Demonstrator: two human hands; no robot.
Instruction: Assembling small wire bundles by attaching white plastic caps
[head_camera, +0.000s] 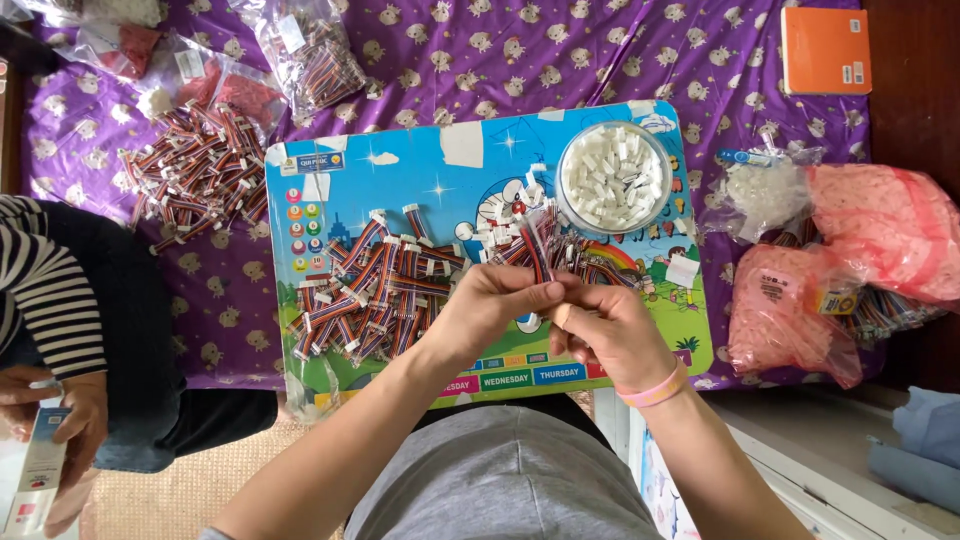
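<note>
Here, two hands pinch a short striped ribbon cable above a cartoon board

The left hand and right hand both have their grip clenched on one ribbon cable, which stands up toward twelve o'clock over the blue board. It looks light, limp and easily bent, best taken near its white plug end. A heap of like cables lies at nine o'clock of the hands; a round dish of white plugs sits at one o'clock. Pink bags lie at three o'clock, clear bags of cables at eleven, an orange box in the far one-o'clock corner. Another person's hand holds a slim white carton at eight o'clock
</note>
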